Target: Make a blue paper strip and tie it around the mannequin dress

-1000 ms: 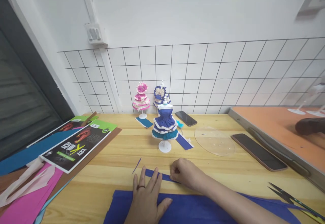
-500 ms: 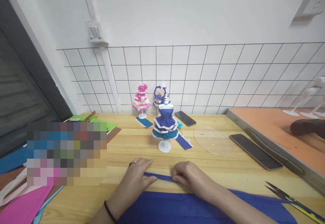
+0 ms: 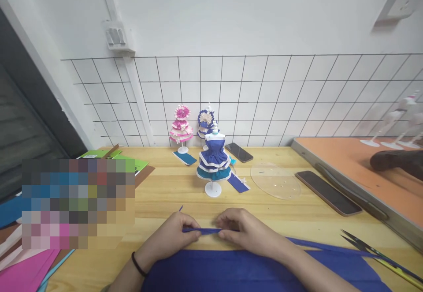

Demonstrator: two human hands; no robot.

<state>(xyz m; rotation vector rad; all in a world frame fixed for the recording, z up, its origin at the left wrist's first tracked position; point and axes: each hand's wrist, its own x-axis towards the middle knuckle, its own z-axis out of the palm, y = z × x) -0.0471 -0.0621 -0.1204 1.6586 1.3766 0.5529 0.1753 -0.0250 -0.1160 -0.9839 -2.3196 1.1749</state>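
Between my two hands runs a narrow blue fabric strip (image 3: 209, 231), stretched level just above a large piece of blue fabric (image 3: 228, 265). My left hand (image 3: 180, 230) pinches it between thumb and fingers, and a pointed strip end pokes out beyond the knuckles. Thumb and fingers of my right hand (image 3: 236, 228) close on it a short way to the right. The strip carries on past my right wrist toward the scissors (image 3: 370, 256). Behind the hands stands a small dress form (image 3: 214, 157) in a tiered blue, white and teal dress.
Two more dressed forms, one in a pink dress (image 3: 181, 126), stand by the grid wall. A clear round plate (image 3: 276, 181) with tiny beads and a phone (image 3: 327, 192) lie at right. Coloured fabric (image 3: 29, 270) is piled left, beside a blurred-out patch. An orange-topped case (image 3: 350, 159) edges the right side.
My left hand has gone from lying over the strip's end to pinching it. My right hand has shifted slightly left and its fingers have opened out somewhat. The view has tilted slightly.
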